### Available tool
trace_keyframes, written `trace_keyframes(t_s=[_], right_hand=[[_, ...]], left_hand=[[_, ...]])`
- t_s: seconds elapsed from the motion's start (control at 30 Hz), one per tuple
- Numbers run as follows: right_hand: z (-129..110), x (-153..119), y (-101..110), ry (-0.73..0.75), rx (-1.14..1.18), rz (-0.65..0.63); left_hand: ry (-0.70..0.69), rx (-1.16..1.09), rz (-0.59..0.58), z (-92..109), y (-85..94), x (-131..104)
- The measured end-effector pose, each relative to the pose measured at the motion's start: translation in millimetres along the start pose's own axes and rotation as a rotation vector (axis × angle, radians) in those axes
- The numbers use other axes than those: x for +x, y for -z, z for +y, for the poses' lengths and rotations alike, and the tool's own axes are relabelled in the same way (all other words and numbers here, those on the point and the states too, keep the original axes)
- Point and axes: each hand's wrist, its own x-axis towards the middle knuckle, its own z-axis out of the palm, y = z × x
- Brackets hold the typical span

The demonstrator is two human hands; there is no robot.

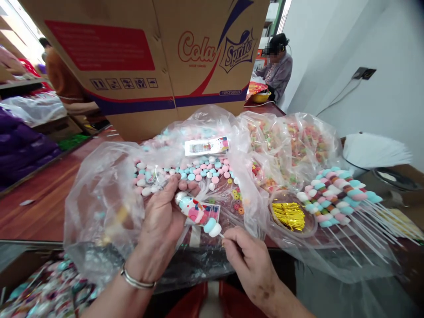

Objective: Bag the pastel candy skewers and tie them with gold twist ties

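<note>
**Candy Skewer (210, 226) Meets Printed Wrapper (196, 211) at a Crowded Bench (49, 207)**

Held above the near edge of the bench, between my two hands, a candy skewer of blue, pink and white pieces slants down toward my right side. My left grip (165, 216), palm up, is curled around the upper end and the printed wrapper there; my right grip (247, 251) is pinched, thumb against forefinger, on the white stick (221, 235) at the lower end.

By my reading this piece is partway along: the upper candies appear to lie within the wrapper, while a blue and a white one show below its print, and I can make out no tie on it. To my right, a pile of strung skewers (338, 196) lies with sticks bare and no print visible, apparently the share left to wrap. Just beside it, gold twist ties (288, 216) fill a round tub (311, 229). A stack of printed wrappers (207, 146) rests on a clear plastic bag (99, 172) of loose candies (198, 172), a sign of plenty left. At lower left, a heap of glossy candy packs (49, 287) looks like the finished share, though the count cannot be told. Beyond the printed carton (195, 53), a co-worker (278, 66) sits, head bowed.
</note>
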Motion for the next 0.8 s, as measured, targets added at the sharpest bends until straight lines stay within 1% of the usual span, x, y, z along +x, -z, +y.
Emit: trace_keyframes(t_s=[0.1, 0.17, 0.3, 0.47, 0.57, 0.6, 0.67, 0.8], right_hand=[[0.5, -1.2, 3.6, -0.013, -0.012, -0.007], [1.9, -2.0, 3.9, -0.037, -0.005, -0.023], [4.3, -3.6, 0.1, -0.136, 0.039, -0.074], [4.4, -6.0, -5.9, -0.233, 0.121, -0.127], [4.6, -5.3, -9.4, -0.263, 0.144, -0.125], [4.7, -4.3, -10.7, -0.254, 0.122, -0.112], [4.9, -1.6, -13.5, -0.187, 0.016, -0.062], [4.5, 5.1, -19.0, -0.010, -0.257, 0.065]], left_hand=[[0.003, -0.040, 0.027, -0.6, 1.8, 5.4], [-0.011, -0.036, 0.069, 0.1, 2.5, 7.1], [-0.067, -0.009, 0.137, 2.4, 1.8, 8.9], [-0.083, -0.021, 0.129, -0.2, 1.4, 11.1], [-0.052, -0.015, 0.099, -5.5, 1.2, 9.5], [-0.035, -0.011, 0.082, -7.7, 1.0, 8.5], [-0.030, 0.007, 0.052, -12.2, 0.4, 6.1], [-0.088, 0.106, 0.042, -21.4, -1.0, 1.5]])
